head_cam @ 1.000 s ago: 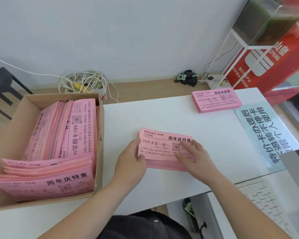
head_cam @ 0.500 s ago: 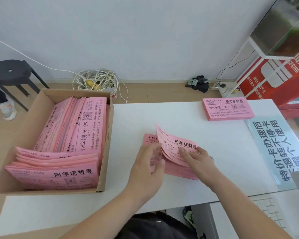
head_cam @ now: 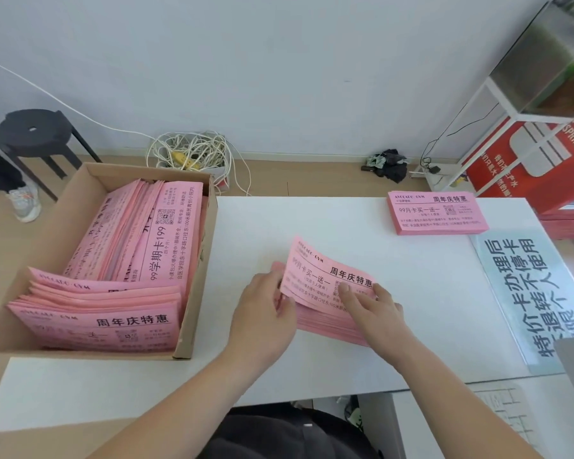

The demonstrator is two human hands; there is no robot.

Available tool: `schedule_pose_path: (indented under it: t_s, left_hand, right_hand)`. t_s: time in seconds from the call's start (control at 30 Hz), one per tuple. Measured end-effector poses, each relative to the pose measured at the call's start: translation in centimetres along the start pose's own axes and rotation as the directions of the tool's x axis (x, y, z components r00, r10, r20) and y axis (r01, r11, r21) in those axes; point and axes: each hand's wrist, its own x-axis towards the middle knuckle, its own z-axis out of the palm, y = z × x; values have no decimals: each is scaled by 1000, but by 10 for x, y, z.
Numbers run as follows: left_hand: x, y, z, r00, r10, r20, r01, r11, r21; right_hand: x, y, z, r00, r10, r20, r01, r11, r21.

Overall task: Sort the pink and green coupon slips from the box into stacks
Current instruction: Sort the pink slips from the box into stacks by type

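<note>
A stack of pink coupon slips (head_cam: 325,321) lies on the white table (head_cam: 312,226) in front of me. Its top slips (head_cam: 322,276) are lifted and bent up at the left side. My left hand (head_cam: 265,313) holds the stack's left edge, fingers curled under the raised slips. My right hand (head_cam: 373,308) presses down on the right part of the top slip with straight fingers. An open cardboard box (head_cam: 198,286) at the left holds many more pink slips (head_cam: 113,306). A second neat pink stack (head_cam: 436,213) sits at the table's far right. No green slips are visible.
A pale blue printed sheet (head_cam: 524,293) lies along the table's right side. On the floor beyond are a cable tangle (head_cam: 193,154), a black stool (head_cam: 34,130) and a person's shoe (head_cam: 24,200). A red carton (head_cam: 527,154) and white rack (head_cam: 487,94) stand at right.
The stack lay flat under both hands a second ago. My left hand has since slid to its left edge and lifted the top slips, which now curl upward.
</note>
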Motion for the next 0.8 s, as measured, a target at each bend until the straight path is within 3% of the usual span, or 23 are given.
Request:
schedule_pose_path:
  t_s: [0.07, 0.13, 0.23, 0.33, 0.4, 0.43, 0.5, 0.57, 0.67, 0.8]
  left_hand:
    - [-13, 5, 12, 966, 228, 119, -246, 953, 178]
    - [-27, 12, 24, 922, 320, 217, -364, 908, 207]
    - [-34, 5, 33, 913, 344, 217, -384, 906, 178]
    - [-29, 6, 21, 914, 351, 202, -378, 918, 117]
    - [-23, 11, 14, 964, 226, 139, -216, 973, -84]
    - [-17, 13, 9, 991, 89, 97, -66, 973, -220]
    - [2, 3, 6, 975, -220, 22, 202, 842, -500]
    - [19, -7, 3, 921, -389, -19, 300, 740, -602]
    - [30, -15, 1, 929, -370, 12, 339, 836, -433]
    - [28, -19, 3, 994, -102, -37, 97, 989, -111]
  right_hand:
    - [-3, -4, -2, 1000, -10, 1, 10, 1000, 28]
    - [-7, -8, -4, 999, -29, -14, 30, 998, 61]
    - [-7, -6, -6, 999, 38, 4, -38, 985, 168]
    - [-4, 0, -5, 1000, 8, -15, -7, 994, 112]
    - [-9, -7, -4, 999, -38, 4, 38, 998, 49]
    - [-12, -8, -3, 998, -56, 8, 56, 998, 27]
    - [-13, -6, 0, 998, -60, 7, 60, 998, -24]
    - [-10, 1, 4, 998, -55, -7, 54, 998, -18]
    - [-5, 14, 7, 997, -55, -54, 56, 998, 22]
    - [-4, 20, 4, 992, -71, -102, 88, 980, 176]
